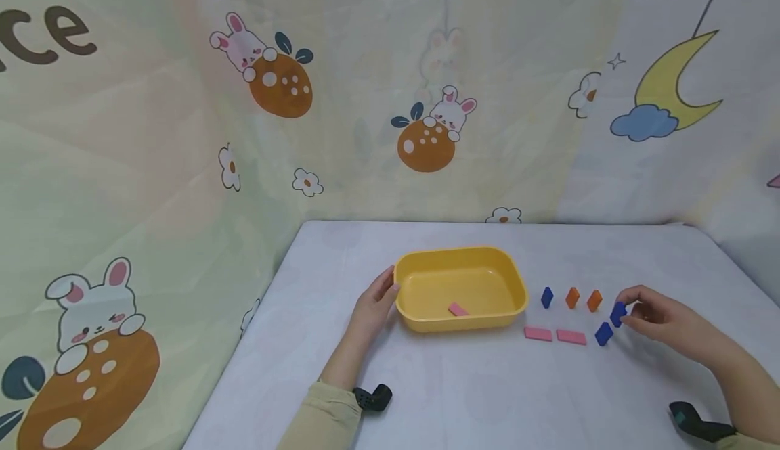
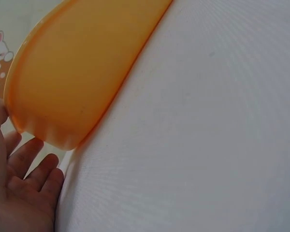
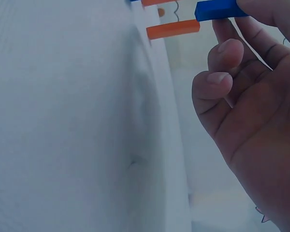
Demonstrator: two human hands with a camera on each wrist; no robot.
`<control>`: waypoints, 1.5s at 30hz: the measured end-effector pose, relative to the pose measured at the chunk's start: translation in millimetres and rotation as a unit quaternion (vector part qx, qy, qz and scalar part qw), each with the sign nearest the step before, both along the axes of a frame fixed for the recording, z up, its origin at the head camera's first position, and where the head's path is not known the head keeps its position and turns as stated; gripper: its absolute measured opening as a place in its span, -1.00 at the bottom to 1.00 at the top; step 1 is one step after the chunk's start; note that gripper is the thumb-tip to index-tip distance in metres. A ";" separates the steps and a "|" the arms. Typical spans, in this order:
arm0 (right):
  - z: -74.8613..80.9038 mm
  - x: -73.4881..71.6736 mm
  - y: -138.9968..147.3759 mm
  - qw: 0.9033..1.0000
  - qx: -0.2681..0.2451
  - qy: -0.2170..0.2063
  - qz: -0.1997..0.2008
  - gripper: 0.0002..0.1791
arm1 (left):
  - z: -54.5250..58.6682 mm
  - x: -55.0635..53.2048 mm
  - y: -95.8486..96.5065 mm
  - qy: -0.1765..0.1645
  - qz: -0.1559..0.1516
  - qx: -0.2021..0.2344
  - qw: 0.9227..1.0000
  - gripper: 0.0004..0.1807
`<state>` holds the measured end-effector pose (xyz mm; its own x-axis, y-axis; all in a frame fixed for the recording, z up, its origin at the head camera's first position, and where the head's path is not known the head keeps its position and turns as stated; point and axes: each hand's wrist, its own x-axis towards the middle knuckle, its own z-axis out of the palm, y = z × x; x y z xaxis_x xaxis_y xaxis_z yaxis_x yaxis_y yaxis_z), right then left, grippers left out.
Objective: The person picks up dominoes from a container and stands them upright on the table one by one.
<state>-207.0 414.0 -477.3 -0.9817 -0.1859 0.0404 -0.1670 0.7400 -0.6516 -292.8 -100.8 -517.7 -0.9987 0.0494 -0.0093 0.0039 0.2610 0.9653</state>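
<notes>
My right hand [image 1: 655,318] pinches a blue diamond-shaped block [image 1: 618,314] between thumb and fingers, just behind another blue block [image 1: 604,333] on the table. In the right wrist view, the held blue block [image 3: 217,9] shows its long side, and the lower fingers curl loosely beneath it. At the left end of a yellow tray [image 1: 420,321], my left hand [image 1: 373,304] holds the rim, its thumb and fingertips at the outer wall. Inside the tray lies one pink block [image 1: 458,309]. The left wrist view shows the loose fingers [image 2: 43,171] against the tray's end.
Between the tray and my right hand stand a third blue block [image 1: 547,297] and two orange blocks, one nearer the tray [image 1: 572,298] and one farther right [image 1: 594,300]. Two pink blocks [image 1: 539,333] lie in front. A printed curtain [image 1: 365,98] hangs behind the white table [image 1: 487,389].
</notes>
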 end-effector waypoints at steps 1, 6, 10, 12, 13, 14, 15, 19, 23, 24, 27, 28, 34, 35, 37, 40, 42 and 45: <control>-1.3 -0.4 0.2 1.000 0.002 -0.005 -0.001 -0.62 | -0.4 0.1 -0.1 0.003 -0.001 0.000 1.000 -0.48; -7.3 -2.7 0.9 1.000 0.003 -0.030 -0.003 -0.61 | -0.5 0.5 -1.0 0.007 -0.004 0.003 1.000 -0.48; -9.8 -4.1 0.5 0.999 0.000 -0.035 0.001 -0.61 | -0.1 0.7 -1.9 0.007 -0.004 0.000 1.000 -0.48; -10.4 -4.3 0.5 0.999 -0.001 -0.036 0.001 -0.61 | -0.4 0.3 -2.0 0.005 -0.004 -0.002 1.000 -0.48; -10.7 -4.3 0.5 0.999 -0.002 -0.038 0.001 -0.61 | -0.6 0.0 -2.1 0.005 -0.004 -0.004 1.000 -0.48; -10.9 -4.4 0.5 0.999 -0.004 -0.040 0.002 -0.60 | -1.0 -0.3 -2.1 0.004 -0.003 -0.004 1.000 -0.48; -11.2 -4.4 0.4 0.999 -0.006 -0.043 0.002 -0.60 | -1.4 -0.4 -2.1 0.005 -0.003 -0.005 1.000 -0.48; -13.1 -4.6 0.7 0.999 -0.006 -0.052 0.002 -0.60 | -2.5 -1.2 -2.3 0.001 0.003 -0.009 1.000 -0.49; -16.5 -4.2 3.4 0.998 0.000 -0.061 0.003 -0.61 | -2.7 -1.3 -2.4 -0.003 0.004 -0.005 1.000 -0.49; -17.5 -3.8 4.8 0.998 0.003 -0.062 0.003 -0.61 | -2.7 -1.2 -2.4 0.000 0.002 -0.003 1.000 -0.49; -20.5 -1.8 9.2 0.998 0.011 -0.063 -0.001 -0.62 | -2.8 -1.1 -2.0 0.008 -0.002 0.001 1.000 -0.48; -21.4 -1.1 10.8 0.998 0.013 -0.064 -0.003 -0.61 | -2.7 -1.0 -1.9 0.009 -0.003 0.001 1.000 -0.48; -24.5 0.4 16.5 0.997 0.005 -0.082 0.001 -0.60 | -1.9 -1.1 -1.6 0.004 -0.004 -0.001 1.000 -0.48; -24.5 0.3 16.6 0.996 0.004 -0.087 0.002 -0.59 | -1.7 -1.2 -1.7 0.003 -0.004 -0.001 1.000 -0.48; -24.6 0.0 16.6 0.996 0.006 -0.094 0.002 -0.57 | -1.1 -1.3 -1.9 -0.001 -0.002 -0.001 1.000 -0.48; -25.1 0.2 16.3 0.995 0.012 -0.102 0.000 -0.55 | -1.3 -1.3 -2.3 0.000 -0.005 -0.002 1.000 -0.48; -25.8 0.8 16.4 0.995 0.015 -0.101 0.000 -0.54 | -1.3 -1.2 -2.3 0.002 -0.007 -0.001 1.000 -0.48; -26.5 1.6 17.2 0.995 0.010 -0.095 0.003 -0.55 | -1.6 -1.0 -2.1 0.005 -0.011 0.000 1.000 -0.47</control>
